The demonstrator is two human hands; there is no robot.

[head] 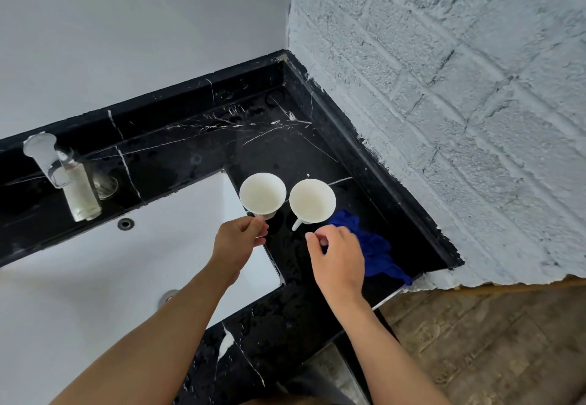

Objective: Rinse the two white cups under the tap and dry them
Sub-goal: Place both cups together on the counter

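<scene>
Right of the sink [79,278], on the black counter [285,151]: two cups, upright, near each other. Left hand [236,240] pinches the handle of the left cup [262,195]. Right hand [337,259], fingers loosely curled and holding nothing, is just short of the right cup's [312,200] handle. Blue cloth [371,246] beside it. Tap [68,179] left of cups, dry-looking. Likely the pick-up before rinsing; next, carry a cup under the tap.

I see a black marble counter [196,138], wet, white sink [95,262] set in. On it: two white cups [312,200] side by side, blue cloth [374,251] just right, chrome tap [63,176] at back.
</scene>
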